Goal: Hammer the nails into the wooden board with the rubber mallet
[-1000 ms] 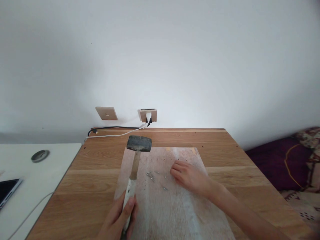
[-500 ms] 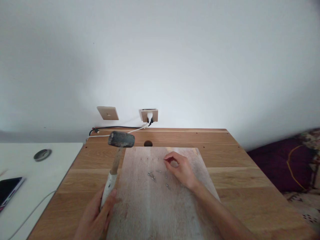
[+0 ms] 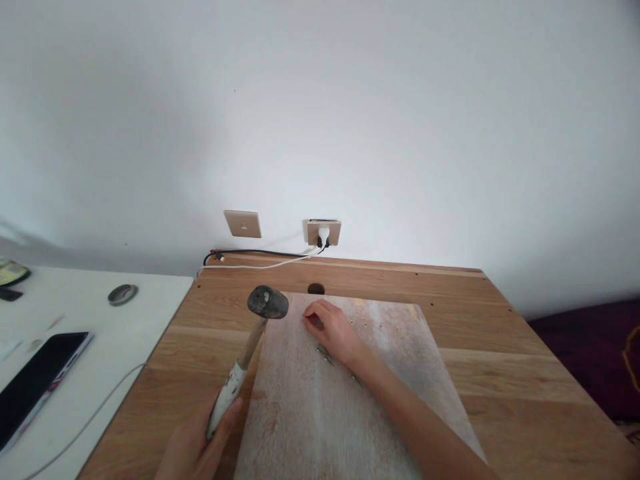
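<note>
My left hand [image 3: 203, 430] is wrapped round the white grip of a hammer [image 3: 230, 397], which has a wooden shaft and a dark, barrel-shaped head. The head is raised at the left edge of a worn wooden board [image 3: 305, 427]. Near the board's far left corner, my right hand [image 3: 333, 330] rests with thumb and forefinger pinched together. Whatever is between those fingertips is hidden or too small to see. Just below this hand lie several small metal nails [image 3: 324, 353], partly covered by it. Small marks dot the board to the right of the hand.
The board lies on a wooden desk [image 3: 185, 387] against a white wall. Cables run along the back to a wall socket [image 3: 324, 233]. At left, a white table [image 3: 125, 340] holds a black-screened device [image 3: 43, 377] and a round grey ring [image 3: 123, 294].
My right hand has moved left along the board's far side, still pinched. The hammer's head has tipped and turned its face toward me. The view has swung left.
</note>
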Motion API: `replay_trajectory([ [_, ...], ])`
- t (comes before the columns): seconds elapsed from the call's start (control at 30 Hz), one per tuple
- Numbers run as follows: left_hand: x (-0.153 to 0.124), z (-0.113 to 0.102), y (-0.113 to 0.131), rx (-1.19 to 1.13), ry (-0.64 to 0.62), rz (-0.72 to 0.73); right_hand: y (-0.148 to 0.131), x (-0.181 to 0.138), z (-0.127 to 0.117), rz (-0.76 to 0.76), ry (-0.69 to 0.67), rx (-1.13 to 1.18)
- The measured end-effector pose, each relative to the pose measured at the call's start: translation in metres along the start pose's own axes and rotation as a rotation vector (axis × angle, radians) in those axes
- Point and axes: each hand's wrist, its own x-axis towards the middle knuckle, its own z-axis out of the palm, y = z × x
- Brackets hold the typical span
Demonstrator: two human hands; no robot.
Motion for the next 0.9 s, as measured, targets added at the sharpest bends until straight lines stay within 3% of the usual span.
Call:
replay_trajectory([
  [0.3,0.002,0.006,0.006,-0.067,-0.058,0.010,-0.006,0.004,-0.006,-0.038,-0.077,-0.077],
  [0.57,0.010,0.005,0.018,-0.070,-0.095,0.019,-0.008,0.004,-0.003,0.019,-0.092,-0.109],
  [0.77,0.017,0.006,0.015,0.001,-0.174,0.026,-0.008,-0.015,-0.042,0.033,-0.102,-0.112],
  [0.9,0.019,0.007,0.016,0.044,-0.167,0.039,-0.019,-0.026,-0.060,-0.052,-0.259,-0.148],
])
